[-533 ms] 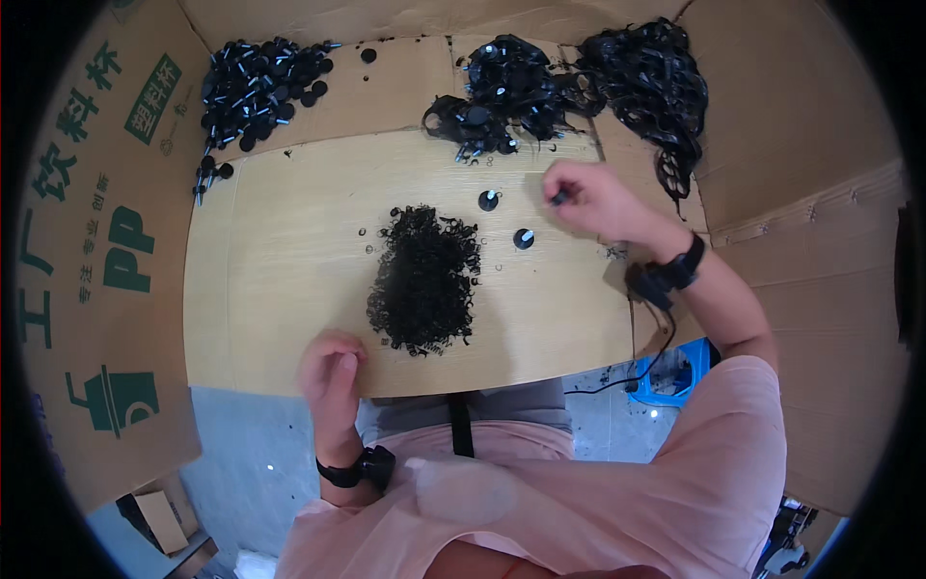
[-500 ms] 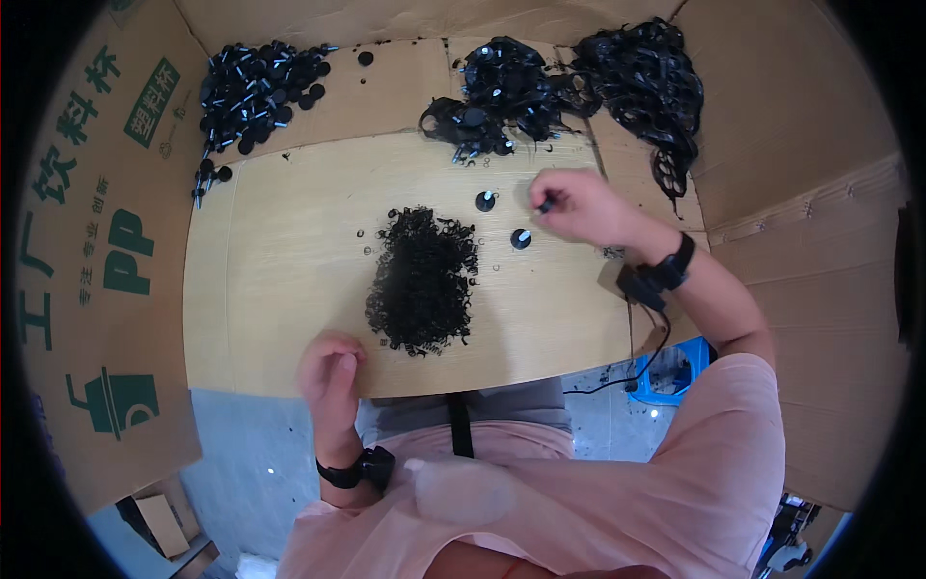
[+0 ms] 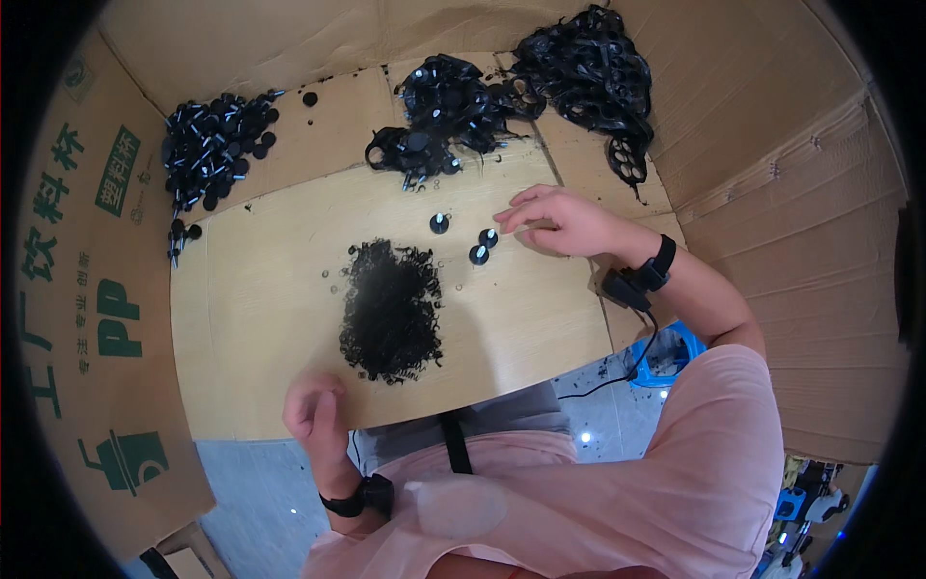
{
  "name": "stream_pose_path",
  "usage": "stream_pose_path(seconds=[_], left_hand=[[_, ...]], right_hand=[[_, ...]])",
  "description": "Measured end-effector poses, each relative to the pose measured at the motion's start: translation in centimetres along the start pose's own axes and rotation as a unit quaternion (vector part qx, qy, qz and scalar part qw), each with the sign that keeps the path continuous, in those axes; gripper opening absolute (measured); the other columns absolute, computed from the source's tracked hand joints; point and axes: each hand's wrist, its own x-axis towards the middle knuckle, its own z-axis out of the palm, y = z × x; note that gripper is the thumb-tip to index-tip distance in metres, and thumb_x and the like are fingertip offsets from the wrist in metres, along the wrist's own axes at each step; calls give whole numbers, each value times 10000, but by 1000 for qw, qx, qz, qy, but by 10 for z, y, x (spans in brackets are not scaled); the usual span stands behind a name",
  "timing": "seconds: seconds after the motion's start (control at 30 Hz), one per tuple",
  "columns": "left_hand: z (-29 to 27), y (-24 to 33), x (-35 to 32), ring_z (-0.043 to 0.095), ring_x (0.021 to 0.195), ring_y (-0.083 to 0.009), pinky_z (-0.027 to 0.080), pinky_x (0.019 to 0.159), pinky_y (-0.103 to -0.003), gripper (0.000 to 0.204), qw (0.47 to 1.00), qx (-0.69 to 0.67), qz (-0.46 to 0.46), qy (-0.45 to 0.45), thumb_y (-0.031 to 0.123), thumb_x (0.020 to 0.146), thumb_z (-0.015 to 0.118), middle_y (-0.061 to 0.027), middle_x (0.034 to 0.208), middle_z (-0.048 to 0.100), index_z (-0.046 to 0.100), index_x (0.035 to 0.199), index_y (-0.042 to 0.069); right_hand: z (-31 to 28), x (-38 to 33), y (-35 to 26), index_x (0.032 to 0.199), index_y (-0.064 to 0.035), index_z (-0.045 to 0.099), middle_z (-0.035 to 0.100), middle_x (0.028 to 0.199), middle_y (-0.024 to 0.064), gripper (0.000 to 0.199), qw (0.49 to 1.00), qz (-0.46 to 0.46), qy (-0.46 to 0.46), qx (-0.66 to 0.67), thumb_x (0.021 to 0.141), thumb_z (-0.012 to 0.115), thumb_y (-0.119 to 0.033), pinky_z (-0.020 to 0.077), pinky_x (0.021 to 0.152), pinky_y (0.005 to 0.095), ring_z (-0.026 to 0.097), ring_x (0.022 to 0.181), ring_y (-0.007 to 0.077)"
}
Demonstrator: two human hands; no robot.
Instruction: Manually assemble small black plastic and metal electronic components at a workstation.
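Over the board, my right hand [image 3: 559, 222] is open with its fingers stretched out. Its fingertips are beside a black disc with a pale metal stud [image 3: 488, 237], and a second such studded disc [image 3: 478, 254] lies close against it. A third studded disc [image 3: 439, 223] lies a little to the left. Near the front left edge of the board is my left hand [image 3: 315, 405], its fingers curled in and its thumb bent toward them. Whatever it may hold is hidden. A dense heap of small black rings [image 3: 391, 314] lies between the two hands.
At the back left sits a pile of studded black discs [image 3: 214, 145]. Black webbed plastic with studded discs [image 3: 449, 111] lies at the back middle, and more black webbing [image 3: 593, 82] at the back right. Cardboard walls [image 3: 781, 183] surround the board [image 3: 260, 318]. A blue stool [image 3: 670, 357] stands below.
My right hand has set a studded disc down beside another and opened. My left hand stays curled near the board's edge. The whole view has shifted slightly.
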Motion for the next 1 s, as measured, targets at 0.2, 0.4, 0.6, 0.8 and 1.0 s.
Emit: stream_pose_path(seconds=[0.2, 0.4, 0.6, 0.8, 1.0], left_hand=[[1, 3, 2, 484, 763, -167, 413, 700, -289, 31, 1000, 7, -15, -13, 15, 873, 503, -81, 836, 505, 502, 903, 12], [5, 1, 2, 509, 728, -151, 412, 662, -254, 54, 999, 0, -31, 20, -18, 841, 496, -89, 799, 546, 528, 877, 6], [6, 3, 3, 511, 726, -168, 416, 666, -268, 53, 999, -4, -34, 32, -15, 835, 498, -99, 809, 538, 525, 878, -1], [8, 4, 3, 514, 734, -166, 419, 673, -268, 61, 998, 2, -46, 35, -21, 831, 517, -97, 810, 540, 531, 886, 1], [5, 4, 3, 520, 740, -150, 418, 656, -250, 66, 999, 12, -37, 26, -30, 840, 511, -89, 825, 554, 539, 889, 2]], right_hand=[[-97, 1, 67, 1103, -85, 624, 562, 1258, 133, 377, 910, 48, 255, -324, 760, 668, -235, 393, 996, 401, 505, 1156, 332], [-111, 3, 179, 1399, -323, 373, 210, 1529, 93, 632, 821, 326, 194, -426, 836, 562, -541, 244, 1043, 577, 186, 1369, 442], [-115, 1, 213, 1330, -233, 475, 373, 1423, 78, 535, 845, 267, 213, -411, 855, 580, -457, 335, 992, 513, 343, 1264, 407], [-134, 9, 214, 1092, -92, 609, 598, 967, 114, 279, 856, 152, 275, -410, 818, 631, -141, 462, 794, 391, 537, 910, 355], [-151, 16, 219, 1042, -68, 605, 613, 985, 145, 238, 866, 140, 252, -408, 813, 616, -133, 462, 799, 441, 559, 935, 375]])
